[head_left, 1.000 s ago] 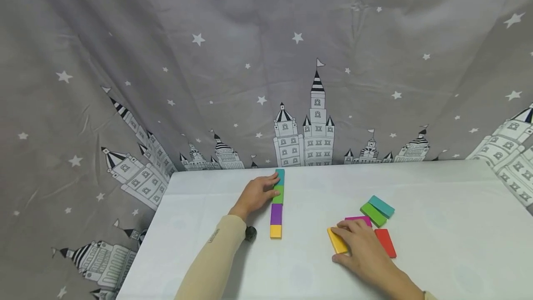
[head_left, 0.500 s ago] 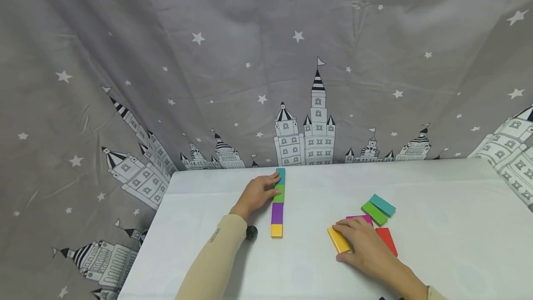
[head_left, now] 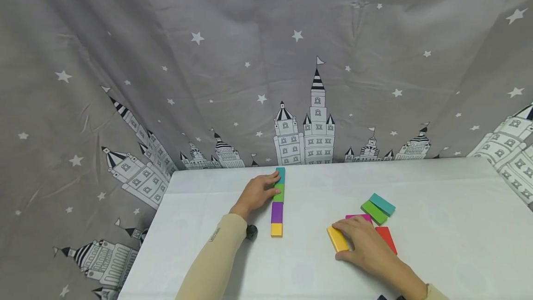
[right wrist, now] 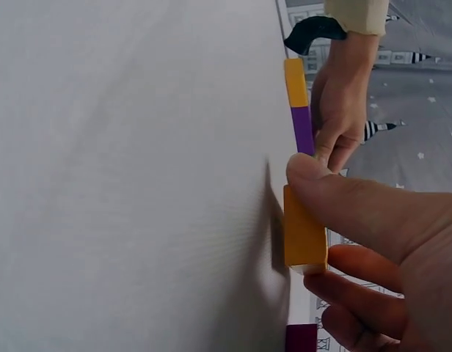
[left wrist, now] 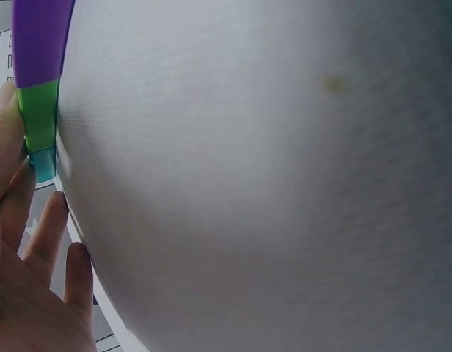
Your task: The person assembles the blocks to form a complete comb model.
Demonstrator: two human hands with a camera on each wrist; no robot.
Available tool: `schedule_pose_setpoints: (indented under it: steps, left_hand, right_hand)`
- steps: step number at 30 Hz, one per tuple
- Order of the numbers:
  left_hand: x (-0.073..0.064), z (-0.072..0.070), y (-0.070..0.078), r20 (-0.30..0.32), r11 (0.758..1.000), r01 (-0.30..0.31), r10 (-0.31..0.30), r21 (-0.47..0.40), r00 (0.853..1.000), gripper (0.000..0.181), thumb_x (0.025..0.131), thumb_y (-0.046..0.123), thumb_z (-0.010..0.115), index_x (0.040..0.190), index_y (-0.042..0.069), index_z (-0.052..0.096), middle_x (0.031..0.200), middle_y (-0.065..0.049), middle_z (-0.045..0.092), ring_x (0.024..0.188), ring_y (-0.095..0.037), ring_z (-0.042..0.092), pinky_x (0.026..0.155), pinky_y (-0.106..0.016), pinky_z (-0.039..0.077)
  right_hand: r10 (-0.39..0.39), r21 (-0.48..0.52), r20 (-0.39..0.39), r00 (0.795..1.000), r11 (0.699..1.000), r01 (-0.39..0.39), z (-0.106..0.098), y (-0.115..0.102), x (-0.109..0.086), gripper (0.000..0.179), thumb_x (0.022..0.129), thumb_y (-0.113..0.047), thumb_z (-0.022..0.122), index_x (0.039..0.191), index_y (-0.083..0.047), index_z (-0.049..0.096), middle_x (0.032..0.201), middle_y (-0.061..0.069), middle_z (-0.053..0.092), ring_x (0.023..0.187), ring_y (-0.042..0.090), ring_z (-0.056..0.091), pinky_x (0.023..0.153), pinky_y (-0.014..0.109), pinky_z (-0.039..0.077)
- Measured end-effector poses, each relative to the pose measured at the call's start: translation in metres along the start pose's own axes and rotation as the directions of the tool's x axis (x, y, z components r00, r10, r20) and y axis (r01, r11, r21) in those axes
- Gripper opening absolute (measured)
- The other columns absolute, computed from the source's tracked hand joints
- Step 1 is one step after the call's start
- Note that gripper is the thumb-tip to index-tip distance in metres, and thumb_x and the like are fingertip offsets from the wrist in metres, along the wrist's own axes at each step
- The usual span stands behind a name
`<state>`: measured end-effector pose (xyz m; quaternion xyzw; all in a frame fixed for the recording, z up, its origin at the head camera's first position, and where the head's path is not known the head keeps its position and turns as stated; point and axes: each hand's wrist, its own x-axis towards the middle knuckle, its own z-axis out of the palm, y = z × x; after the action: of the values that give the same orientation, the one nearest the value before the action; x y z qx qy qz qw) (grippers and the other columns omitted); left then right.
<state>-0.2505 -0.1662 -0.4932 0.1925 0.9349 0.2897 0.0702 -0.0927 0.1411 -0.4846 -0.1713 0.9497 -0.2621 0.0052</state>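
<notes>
A straight row of flat blocks runs toward me: teal (head_left: 281, 174), green (head_left: 280, 193), purple (head_left: 276, 212) and yellow (head_left: 276, 230). My left hand (head_left: 253, 195) lies along its left side, its fingertips touching the teal and green blocks. In the left wrist view the other fingers (left wrist: 78, 264) are spread and fairly straight. Further right, my right hand (head_left: 366, 244) pinches another yellow block (head_left: 338, 239) between thumb and fingers. That yellow block (right wrist: 305, 231) casts a shadow beside it in the right wrist view; whether it touches the table I cannot tell.
Around the right hand lie a magenta block (head_left: 360, 218), partly hidden, a red block (head_left: 387, 240), a second green block (head_left: 374, 212) and a second teal block (head_left: 382, 204). The white table (head_left: 308, 267) ends at a grey printed curtain (head_left: 233, 82).
My right thumb has come in against the near end of the yellow block. My left hand and the row have stayed put.
</notes>
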Motion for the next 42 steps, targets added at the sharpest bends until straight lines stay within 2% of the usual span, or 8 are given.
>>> schedule_pose_setpoints:
  steps: [5,12,23,37,42]
  left_hand:
    - [0.000,0.000,0.000,-0.003,1.000,0.006,-0.006,0.017,1.000,0.053,0.095,0.031,0.070,0.143,0.013,0.057,0.155,0.003,0.045,0.142,-0.029,0.042,0.120,-0.046,0.031]
    - [0.000,0.001,0.000,-0.011,1.000,0.004,-0.004,0.012,1.000,0.053,0.095,0.030,0.070,0.143,0.012,0.057,0.154,0.002,0.045,0.141,-0.030,0.043,0.120,-0.048,0.031]
    - [0.000,0.002,0.000,-0.016,1.000,0.002,-0.002,-0.001,1.000,0.052,0.094,0.029,0.071,0.142,0.011,0.058,0.154,0.002,0.046,0.141,-0.030,0.043,0.120,-0.047,0.032]
    - [-0.001,0.002,0.001,-0.005,1.000,0.021,-0.021,0.021,1.000,0.053,0.095,0.030,0.070,0.143,0.012,0.057,0.154,0.003,0.045,0.141,-0.029,0.043,0.120,-0.048,0.032]
    - [0.000,0.002,0.001,-0.002,0.999,0.027,-0.027,0.020,1.000,0.053,0.095,0.030,0.070,0.143,0.013,0.057,0.155,0.004,0.044,0.142,-0.028,0.043,0.120,-0.047,0.031]
  right_hand:
    - [0.028,0.012,-0.030,0.999,1.000,-0.027,-0.001,-0.005,0.002,0.063,0.066,-0.032,0.095,0.122,-0.016,0.070,0.116,-0.009,0.068,0.112,0.016,0.054,0.096,0.041,0.053]
    - [0.061,0.044,-0.043,0.997,0.997,-0.059,-0.003,-0.022,0.005,0.062,0.064,-0.031,0.096,0.119,-0.018,0.071,0.116,-0.009,0.069,0.112,0.015,0.054,0.093,0.039,0.056]
    - [0.085,0.046,0.003,0.996,0.995,-0.085,0.005,-0.051,0.014,0.063,0.064,-0.035,0.096,0.119,-0.017,0.072,0.114,-0.007,0.069,0.110,0.015,0.055,0.091,0.037,0.058]
    - [0.001,0.075,0.043,0.999,0.997,-0.004,0.023,-0.073,0.023,0.065,0.066,-0.039,0.094,0.121,-0.014,0.071,0.116,-0.003,0.069,0.107,0.017,0.055,0.092,0.043,0.055]
    - [-0.053,0.055,0.020,0.998,0.997,0.052,0.031,-0.079,0.027,0.064,0.066,-0.042,0.094,0.119,-0.013,0.071,0.113,-0.004,0.070,0.106,0.017,0.055,0.092,0.041,0.054]
